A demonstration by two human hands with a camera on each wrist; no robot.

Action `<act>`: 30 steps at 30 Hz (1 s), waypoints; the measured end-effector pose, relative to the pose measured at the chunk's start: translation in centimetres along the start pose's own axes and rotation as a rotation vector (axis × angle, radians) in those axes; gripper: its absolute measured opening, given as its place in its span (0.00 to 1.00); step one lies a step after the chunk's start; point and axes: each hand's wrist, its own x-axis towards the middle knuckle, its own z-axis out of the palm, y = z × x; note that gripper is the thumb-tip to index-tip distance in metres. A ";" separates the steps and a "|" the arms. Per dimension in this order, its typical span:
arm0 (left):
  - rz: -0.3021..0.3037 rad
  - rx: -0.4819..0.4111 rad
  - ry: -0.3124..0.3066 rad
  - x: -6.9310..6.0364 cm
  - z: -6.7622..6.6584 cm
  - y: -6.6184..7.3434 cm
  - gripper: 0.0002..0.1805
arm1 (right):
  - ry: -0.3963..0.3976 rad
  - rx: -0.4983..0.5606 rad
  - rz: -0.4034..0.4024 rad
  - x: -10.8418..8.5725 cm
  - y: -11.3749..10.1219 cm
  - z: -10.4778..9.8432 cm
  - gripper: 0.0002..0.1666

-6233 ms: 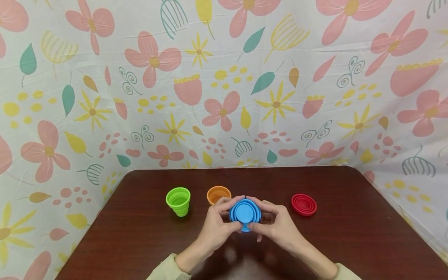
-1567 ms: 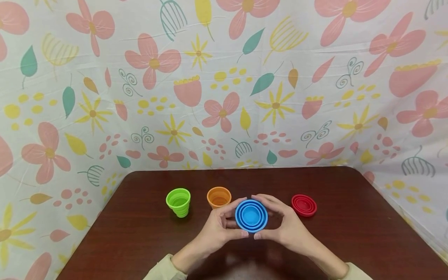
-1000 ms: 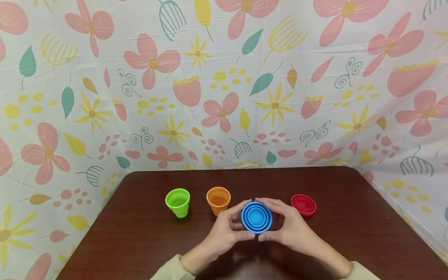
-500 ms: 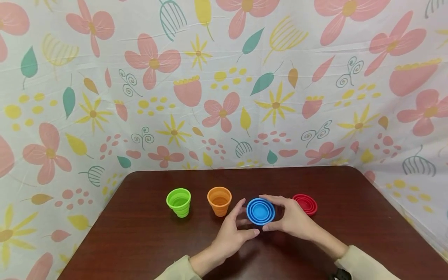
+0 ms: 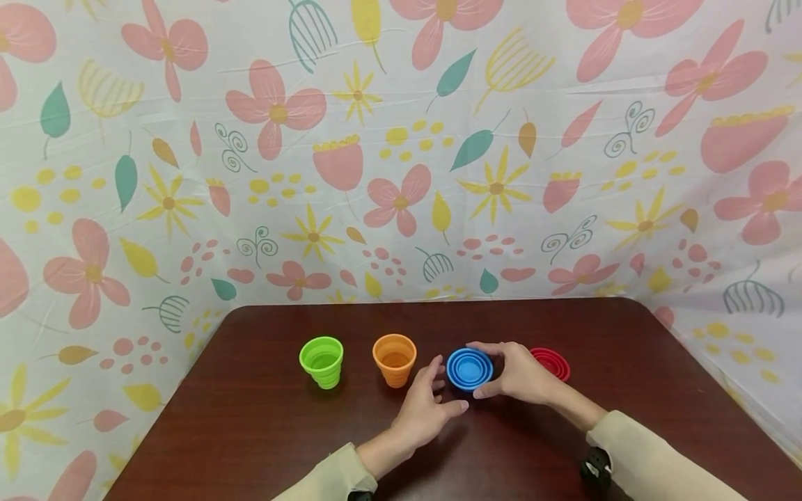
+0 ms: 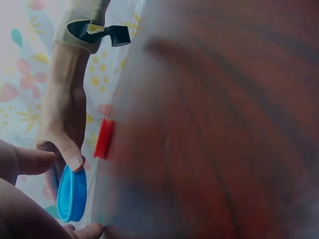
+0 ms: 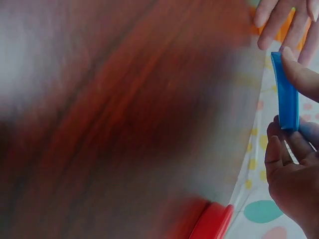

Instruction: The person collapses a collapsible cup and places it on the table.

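Note:
The blue collapsible cup (image 5: 469,369), folded flat with its rings showing, is pinched at its right side between the thumb and fingers of the right hand (image 5: 523,374). In the right wrist view the blue cup (image 7: 286,94) appears edge-on in that grip. Just left of the cup, the left hand (image 5: 426,407) has its fingers spread and holds nothing; a small gap separates it from the cup. The left wrist view shows the blue cup (image 6: 72,193) under the right hand's thumb (image 6: 70,152), with part of the left hand (image 6: 22,194) beside it.
An expanded green cup (image 5: 323,363) and an expanded orange cup (image 5: 395,360) stand to the left on the dark wooden table (image 5: 263,424). A flat red cup (image 5: 553,364) lies behind the right hand, partly covered. A flowered cloth (image 5: 401,139) hangs behind the table.
Both hands held the blue cup earlier; the left has let go. The right hand has carried the cup rightward and farther back. Earlier its flat base faced the camera; now its inner rings do.

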 end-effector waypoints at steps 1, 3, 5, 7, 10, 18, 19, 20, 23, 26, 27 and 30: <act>0.000 0.006 0.003 0.2 0.1 0.0 0.48 | -0.008 0.000 0.003 0.1 0.2 -0.1 0.49; -0.007 0.013 0.005 0.6 0.3 -0.2 0.48 | -0.025 -0.007 0.003 0.2 0.5 -0.3 0.49; -0.004 0.015 0.004 0.9 0.4 -0.1 0.48 | -0.039 -0.013 0.002 0.3 0.8 -0.5 0.49; -0.005 0.023 0.005 1.2 0.5 -0.2 0.48 | -0.051 -0.022 0.004 0.4 1.2 -0.7 0.49; -0.008 0.035 0.004 1.5 0.6 -0.3 0.48 | -0.068 -0.026 0.015 0.6 1.6 -1.1 0.49; -0.021 0.061 -0.002 2.1 0.8 -0.2 0.48 | -0.105 -0.031 0.033 1.2 2.1 -1.8 0.48; -0.023 0.066 -0.002 2.1 0.8 -0.2 0.48 | -0.111 -0.032 0.031 1.3 2.3 -1.9 0.48; -0.025 0.070 -0.001 2.2 0.8 -0.2 0.48 | -0.116 -0.031 0.027 1.3 2.4 -1.9 0.48; -0.024 0.073 0.003 2.3 0.8 -0.3 0.48 | -0.134 -0.029 0.019 1.5 2.7 -2.0 0.48; -0.016 0.072 0.007 2.5 0.8 -0.5 0.48 | -0.153 -0.028 0.011 1.7 2.8 -2.0 0.49; -0.015 0.073 0.009 2.5 0.8 -0.5 0.48 | -0.160 -0.027 0.008 1.7 2.7 -2.0 0.49; -0.012 0.081 0.018 2.6 0.8 -0.6 0.48 | -0.180 -0.018 -0.007 2.1 2.6 -2.0 0.49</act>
